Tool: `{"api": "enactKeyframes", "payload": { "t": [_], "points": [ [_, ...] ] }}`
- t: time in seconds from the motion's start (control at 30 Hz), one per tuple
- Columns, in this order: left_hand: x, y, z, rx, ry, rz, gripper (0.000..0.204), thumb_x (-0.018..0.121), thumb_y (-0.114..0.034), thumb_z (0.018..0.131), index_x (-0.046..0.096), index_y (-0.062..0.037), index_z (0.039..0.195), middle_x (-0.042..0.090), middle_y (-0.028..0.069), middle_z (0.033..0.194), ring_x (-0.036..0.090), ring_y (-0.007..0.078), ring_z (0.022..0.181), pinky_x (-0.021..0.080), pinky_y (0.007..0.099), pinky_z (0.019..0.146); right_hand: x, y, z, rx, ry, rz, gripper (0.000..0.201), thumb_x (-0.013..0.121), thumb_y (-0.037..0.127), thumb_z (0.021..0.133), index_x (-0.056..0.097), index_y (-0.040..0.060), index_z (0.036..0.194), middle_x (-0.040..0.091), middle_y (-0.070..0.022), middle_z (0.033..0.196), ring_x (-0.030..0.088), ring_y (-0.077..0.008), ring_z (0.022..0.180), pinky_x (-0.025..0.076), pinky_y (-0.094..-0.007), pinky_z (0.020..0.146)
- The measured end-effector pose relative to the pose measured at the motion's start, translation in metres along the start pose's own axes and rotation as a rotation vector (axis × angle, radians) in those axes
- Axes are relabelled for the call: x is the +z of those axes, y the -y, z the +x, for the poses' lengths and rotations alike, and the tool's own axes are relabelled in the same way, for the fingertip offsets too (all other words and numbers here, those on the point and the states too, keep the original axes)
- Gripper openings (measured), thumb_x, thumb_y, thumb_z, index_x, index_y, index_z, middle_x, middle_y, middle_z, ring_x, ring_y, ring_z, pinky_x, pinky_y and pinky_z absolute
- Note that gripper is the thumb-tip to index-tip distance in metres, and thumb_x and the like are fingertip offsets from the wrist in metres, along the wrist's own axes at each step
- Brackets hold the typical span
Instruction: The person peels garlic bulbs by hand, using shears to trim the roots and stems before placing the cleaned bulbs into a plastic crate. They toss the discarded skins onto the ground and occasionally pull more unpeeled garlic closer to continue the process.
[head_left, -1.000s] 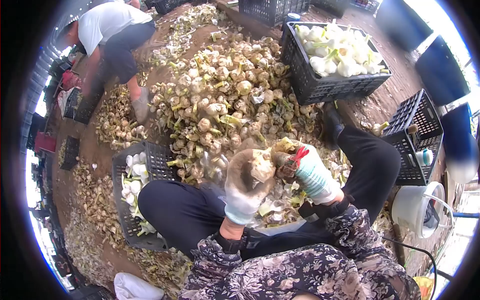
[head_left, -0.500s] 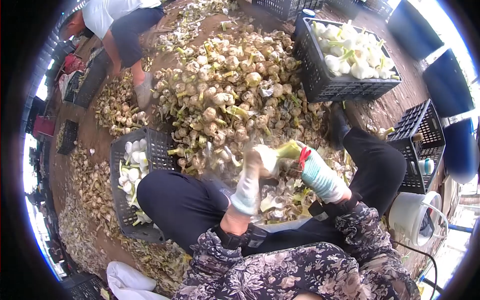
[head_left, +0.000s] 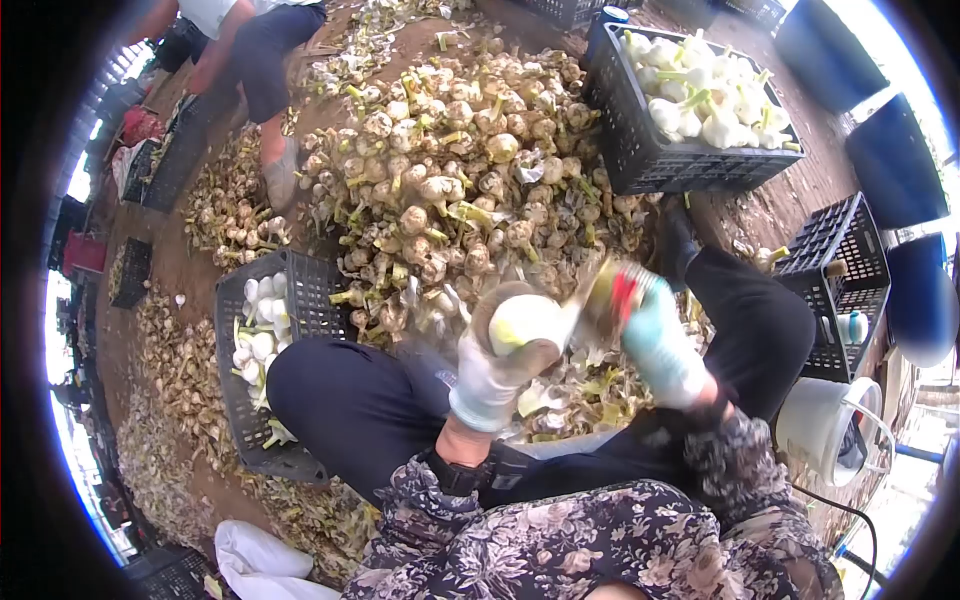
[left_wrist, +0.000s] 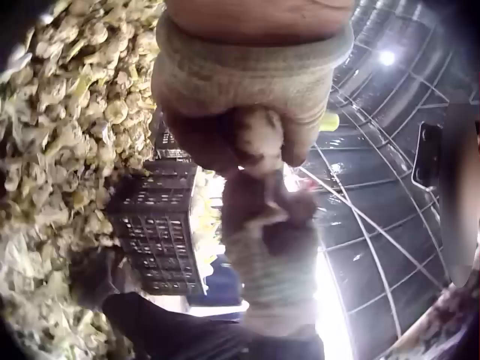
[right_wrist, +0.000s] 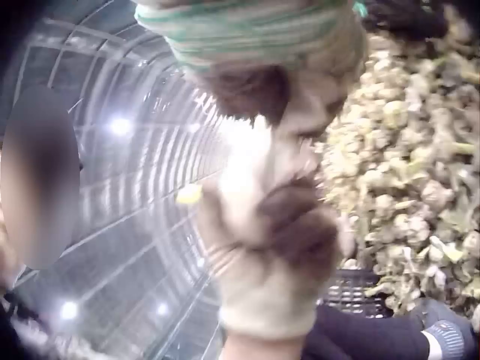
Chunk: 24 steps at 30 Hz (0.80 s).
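The grip of the left hand [head_left: 492, 372] holds a garlic bulb [head_left: 527, 322] just below centre frame; brownish a second ago, it now shows white, apparently mostly peeled. The blurred right hand's [head_left: 655, 335] grip is unclear.

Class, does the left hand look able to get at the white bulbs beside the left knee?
Probably not directly: the left hand holds another bulb, and the bent left leg lies between it and the white bulbs in their crate.
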<state>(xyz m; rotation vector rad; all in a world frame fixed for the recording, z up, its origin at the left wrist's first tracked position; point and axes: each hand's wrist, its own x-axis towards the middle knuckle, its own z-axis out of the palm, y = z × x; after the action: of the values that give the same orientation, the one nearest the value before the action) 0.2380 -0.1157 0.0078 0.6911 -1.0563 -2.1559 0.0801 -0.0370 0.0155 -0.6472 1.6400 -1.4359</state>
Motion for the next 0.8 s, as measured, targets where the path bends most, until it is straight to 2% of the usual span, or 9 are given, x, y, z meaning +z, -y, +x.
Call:
{"api": "enactKeyframes", "payload": {
  "t": [0.1, 0.17, 0.23, 0.3, 0.37, 0.5, 0.57, 0.67, 0.8],
  "points": [
    [-0.001, -0.002, -0.005, -0.188, 0.189, -0.397, 0.062, 0.074, -0.008, 0.065, 0.044, -0.0011, 0.118, 0.058, 0.0082, 0.101, 0.059, 0.0179, 0.088, 0.05, 0.029, 0.077, -0.064, -0.098, 0.063, -0.215, -0.252, -0.898, 0.009, 0.054, 0.005, 0.08, 0.062, 0.0021, 0.084, 0.061, -0.0128, 0.067, 0.057, -0.0201, 0.059, 0.045, -0.0303, 0.053],
    [-0.005, -0.003, -0.002, -0.202, 0.142, -0.291, 0.068, 0.076, -0.01, 0.064, 0.042, 0.0, 0.122, 0.058, 0.0088, 0.1, 0.058, 0.0178, 0.091, 0.049, 0.0286, 0.08, -0.063, -0.085, 0.038, 0.274, 0.447, -1.306, 0.034, 0.066, 0.033, 0.074, 0.064, 0.0038, 0.092, 0.063, -0.0211, 0.082, 0.061, -0.0346, 0.078, 0.048, -0.0392, 0.071],
    [-0.013, 0.008, 0.005, -0.133, 0.141, -0.012, 0.075, 0.077, -0.008, 0.064, 0.038, 0.0019, 0.127, 0.056, 0.0094, 0.109, 0.058, 0.0169, 0.094, 0.048, 0.0291, 0.084, -0.062, -0.075, 0.028, 0.176, 0.625, -1.427, 0.042, 0.067, 0.036, 0.074, 0.061, 0.0026, 0.098, 0.063, -0.0213, 0.085, 0.061, -0.034, 0.082, 0.048, -0.0408, 0.074],
    [-0.012, 0.005, 0.002, -0.112, 0.137, 0.062, 0.072, 0.076, -0.004, 0.065, 0.039, 0.0035, 0.127, 0.055, 0.0102, 0.112, 0.057, 0.0168, 0.096, 0.049, 0.0283, 0.084, -0.052, -0.056, 0.031, -0.018, 0.264, -1.022, 0.047, 0.065, 0.034, 0.077, 0.055, 0.0001, 0.108, 0.063, -0.0193, 0.084, 0.062, -0.0316, 0.078, 0.049, -0.0378, 0.071],
    [-0.012, 0.012, 0.006, -0.014, 0.071, 0.259, 0.069, 0.075, -0.001, 0.065, 0.042, 0.0046, 0.125, 0.055, 0.0109, 0.111, 0.057, 0.0171, 0.096, 0.05, 0.0271, 0.081, -0.042, -0.024, 0.041, 0.247, 0.356, -0.372, 0.044, 0.063, 0.035, 0.08, 0.057, 0.0002, 0.105, 0.064, -0.0096, 0.079, 0.061, -0.015, 0.072, 0.049, -0.0291, 0.062],
    [0.001, 0.003, 0.002, -0.079, 0.062, 0.142, 0.066, 0.075, 0.005, 0.062, 0.044, 0.0073, 0.121, 0.056, 0.012, 0.108, 0.058, 0.0175, 0.094, 0.051, 0.028, 0.08, -0.009, 0.04, 0.016, 0.303, 0.49, -0.503, 0.029, 0.055, 0.024, 0.085, 0.06, 0.0001, 0.102, 0.063, -0.0073, 0.079, 0.058, -0.012, 0.068, 0.048, -0.0251, 0.059],
    [-0.005, 0.009, 0.005, -0.058, 0.053, 0.205, 0.064, 0.074, 0.005, 0.062, 0.045, 0.008, 0.119, 0.056, 0.0123, 0.108, 0.058, 0.0181, 0.094, 0.051, 0.0281, 0.08, -0.041, 0.006, 0.034, -0.016, 0.338, -0.257, 0.029, 0.055, 0.025, 0.086, 0.06, -0.001, 0.098, 0.061, -0.005, 0.076, 0.057, -0.0118, 0.066, 0.046, -0.0247, 0.057],
    [-0.002, 0.009, 0.006, 0.048, -0.026, 0.313, 0.064, 0.076, 0.002, 0.061, 0.047, 0.0076, 0.118, 0.055, 0.0126, 0.109, 0.057, 0.018, 0.095, 0.05, 0.028, 0.082, -0.039, 0.02, 0.028, 0.287, 0.349, -0.058, 0.024, 0.058, 0.016, 0.084, 0.058, 0.0, 0.102, 0.062, -0.005, 0.078, 0.059, -0.0114, 0.073, 0.048, -0.0238, 0.058],
    [-0.007, 0.008, 0.006, 0.054, 0.017, 0.617, 0.062, 0.075, 0.002, 0.062, 0.048, 0.0065, 0.118, 0.055, 0.0128, 0.11, 0.058, 0.0196, 0.096, 0.05, 0.0284, 0.082, -0.011, 0.021, 0.006, -0.021, 0.238, -0.64, 0.015, 0.062, 0.004, 0.076, 0.06, 0.002, 0.091, 0.061, -0.008, 0.072, 0.055, -0.0116, 0.069, 0.046, -0.0259, 0.061]
  ]
}}
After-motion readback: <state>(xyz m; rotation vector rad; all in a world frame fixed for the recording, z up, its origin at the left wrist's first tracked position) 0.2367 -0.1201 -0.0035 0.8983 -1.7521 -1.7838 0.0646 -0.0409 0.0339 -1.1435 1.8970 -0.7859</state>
